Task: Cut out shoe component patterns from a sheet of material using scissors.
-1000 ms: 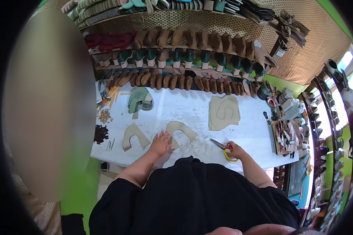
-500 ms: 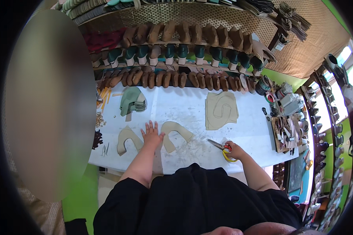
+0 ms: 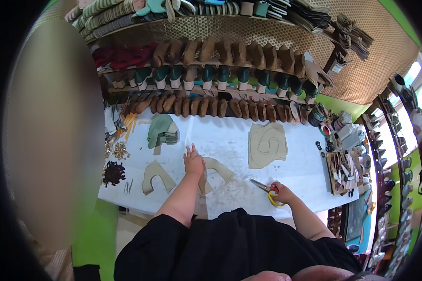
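Note:
My right hand (image 3: pixel 282 193) holds a pair of scissors (image 3: pixel 259 184) with yellow and red handles near the table's front edge. Their blades point left and away from me, and no material lies between them. My left hand (image 3: pixel 193 161) rests with its fingers stretched out and covers part of a beige U-shaped cut piece (image 3: pixel 219 168). A second beige U-shaped piece (image 3: pixel 151 174) lies to its left, apart from the hand. Farther off at the right, stacked beige sheets (image 3: pixel 267 157) bear a drawn curved outline. A stack of green cut pieces (image 3: pixel 160 129) lies at the far left.
Rows of shoe lasts (image 3: pixel 192 107) and dark green heeled shoes (image 3: pixel 244 75) line the shelves behind the white table (image 3: pixel 229 201). A wooden tool holder (image 3: pixel 335 173) stands at the right. Dark small parts (image 3: pixel 113 173) lie at the left, below brass-coloured bits (image 3: pixel 121 151).
My left hand has slid right, from the gap between the two U-shaped pieces onto the right one. The right hand keeps the scissors in about the same place. The whole view has shifted slightly.

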A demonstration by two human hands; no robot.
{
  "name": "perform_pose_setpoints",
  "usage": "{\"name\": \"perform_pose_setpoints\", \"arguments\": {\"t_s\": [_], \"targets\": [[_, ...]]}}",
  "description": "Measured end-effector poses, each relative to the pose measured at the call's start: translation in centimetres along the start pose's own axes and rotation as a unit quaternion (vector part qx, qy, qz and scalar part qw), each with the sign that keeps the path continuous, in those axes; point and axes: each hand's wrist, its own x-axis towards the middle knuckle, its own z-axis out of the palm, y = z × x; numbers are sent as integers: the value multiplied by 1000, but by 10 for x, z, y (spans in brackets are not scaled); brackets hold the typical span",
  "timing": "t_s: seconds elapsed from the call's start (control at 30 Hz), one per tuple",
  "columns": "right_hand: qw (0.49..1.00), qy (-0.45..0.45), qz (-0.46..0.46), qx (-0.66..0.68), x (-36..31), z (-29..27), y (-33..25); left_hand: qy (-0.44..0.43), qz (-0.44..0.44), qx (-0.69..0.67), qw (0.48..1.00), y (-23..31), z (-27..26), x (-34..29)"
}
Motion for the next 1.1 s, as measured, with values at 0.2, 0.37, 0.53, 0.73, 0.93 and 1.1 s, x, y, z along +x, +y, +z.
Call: {"name": "perform_pose_setpoints", "arguments": {"t_s": [0.2,0.37,0.53,0.73,0.93,1.1], "targets": [[1000,-11,-6,-10,1,-3,-5,19,17,-2,1000,-14,16,6],[1000,-23,-6,4,1,-6,-1,-3,22,17,1000,0,20,2],[1000,-28,-5,-4,3,-6,2,0,21,-8,1000,3,5,2],[999,-36,-10,-9,5,-8,-1,-49,-9,15,999,6,3,10],[999,-38,-9,-12,3,-8,0,-105,-40,21,993,13,-7,9],[999,-27,-32,-17,3,-7,4,-115,17,63,991,44,-40,-4]]}}
